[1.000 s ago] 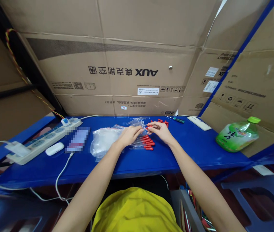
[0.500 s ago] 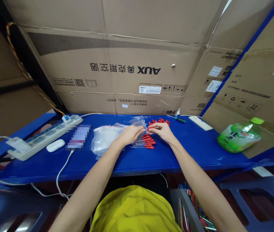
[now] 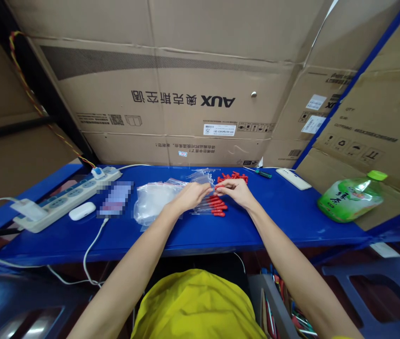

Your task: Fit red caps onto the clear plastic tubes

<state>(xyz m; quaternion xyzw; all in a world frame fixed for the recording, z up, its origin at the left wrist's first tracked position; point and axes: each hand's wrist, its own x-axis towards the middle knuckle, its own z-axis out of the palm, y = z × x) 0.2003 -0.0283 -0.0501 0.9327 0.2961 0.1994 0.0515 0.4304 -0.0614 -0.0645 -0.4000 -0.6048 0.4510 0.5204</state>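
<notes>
My left hand (image 3: 190,195) and my right hand (image 3: 236,190) meet over the blue shelf (image 3: 284,221), fingertips almost touching. Between them I pinch a thin clear tube with a red cap (image 3: 217,187); the left fingers close on the clear end, the right fingers on the red end. Just under the hands lies a row of finished tubes with red caps (image 3: 217,207). Loose red caps (image 3: 233,176) lie behind my right hand, and bare clear tubes (image 3: 202,175) behind my left.
Clear plastic bags (image 3: 152,200) lie left of the hands. Further left are a phone (image 3: 115,200), a white earbud case (image 3: 82,211) and a power strip (image 3: 64,197). A small screwdriver (image 3: 261,173), a white remote (image 3: 292,179) and a green bottle (image 3: 350,197) lie to the right. Cardboard boxes (image 3: 186,103) wall the back.
The hands stay pinched together at the same spot. Only the view has shifted slightly.
</notes>
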